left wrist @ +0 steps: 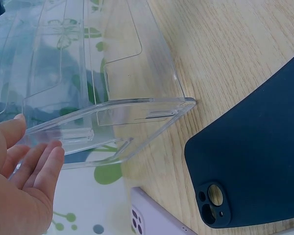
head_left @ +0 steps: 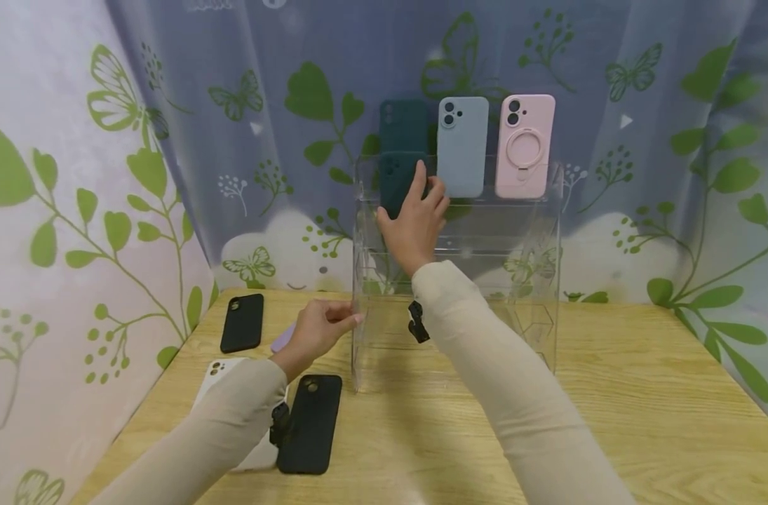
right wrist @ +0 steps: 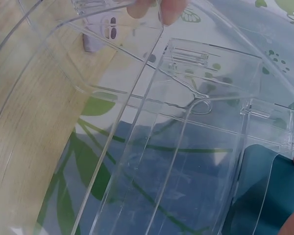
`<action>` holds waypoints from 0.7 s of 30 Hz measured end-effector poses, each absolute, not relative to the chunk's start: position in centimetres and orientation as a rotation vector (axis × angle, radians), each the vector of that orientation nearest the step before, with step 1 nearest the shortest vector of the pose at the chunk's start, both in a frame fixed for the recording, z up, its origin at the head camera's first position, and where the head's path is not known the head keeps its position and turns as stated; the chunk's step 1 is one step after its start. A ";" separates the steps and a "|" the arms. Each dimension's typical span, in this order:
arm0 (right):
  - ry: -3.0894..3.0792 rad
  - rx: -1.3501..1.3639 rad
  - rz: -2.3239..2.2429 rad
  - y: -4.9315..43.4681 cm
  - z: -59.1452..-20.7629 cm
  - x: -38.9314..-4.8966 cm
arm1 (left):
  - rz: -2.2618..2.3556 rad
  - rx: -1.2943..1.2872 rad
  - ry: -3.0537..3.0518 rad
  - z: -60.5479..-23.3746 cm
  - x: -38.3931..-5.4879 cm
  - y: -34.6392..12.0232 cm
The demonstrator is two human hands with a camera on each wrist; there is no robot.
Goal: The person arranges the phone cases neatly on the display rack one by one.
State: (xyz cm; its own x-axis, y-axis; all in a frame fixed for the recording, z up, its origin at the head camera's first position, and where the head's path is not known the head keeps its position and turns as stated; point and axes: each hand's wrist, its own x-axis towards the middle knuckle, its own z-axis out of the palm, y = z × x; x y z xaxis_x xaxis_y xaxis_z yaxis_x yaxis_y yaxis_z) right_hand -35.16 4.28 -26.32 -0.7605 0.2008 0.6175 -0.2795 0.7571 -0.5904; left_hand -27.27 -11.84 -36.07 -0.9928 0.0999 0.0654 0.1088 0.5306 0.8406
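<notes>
My right hand [head_left: 415, 224] holds a dark teal phone case [head_left: 393, 196], thumb at its left edge and fingers at its right, at the upper left of a clear acrylic display stand [head_left: 457, 245]. In the right wrist view, the lower end of the teal case [right wrist: 252, 181] sits behind a clear front lip. Another dark teal case [head_left: 404, 123] stands upright just behind it. My left hand [head_left: 314, 333] pinches the stand's left side panel, thumb and fingers on either side of the clear edge [left wrist: 112, 104] in the left wrist view.
A light blue case [head_left: 466, 158] and a pink case with a ring [head_left: 538, 168] stand on the top tier. Left of the stand, black cases [head_left: 311, 428] [head_left: 243, 322], a white case [head_left: 257, 459] and a lilac case [head_left: 283, 340] lie on the wooden table [head_left: 611, 421]. A patterned curtain hangs behind.
</notes>
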 end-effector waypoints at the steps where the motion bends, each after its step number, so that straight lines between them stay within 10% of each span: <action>1: -2.259 0.057 0.909 4.3 -26.4 -35.2 | -1.509 -0.186 -2.740 -36.1 -27.3 -11.8; 21: -2.279 0.115 0.947 5.0 -26.4 -34.6 | -1.490 -0.187 -2.743 -36.1 -27.2 -11.8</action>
State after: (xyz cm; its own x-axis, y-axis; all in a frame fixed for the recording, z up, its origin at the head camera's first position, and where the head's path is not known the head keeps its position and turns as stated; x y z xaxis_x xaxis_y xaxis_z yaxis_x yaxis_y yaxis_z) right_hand -34.58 4.96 -26.39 -0.7793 0.1617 0.6054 -0.3149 0.7342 -0.6014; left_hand -27.18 -11.81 -36.14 -0.9928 0.0980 0.0693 0.1115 0.5388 0.8350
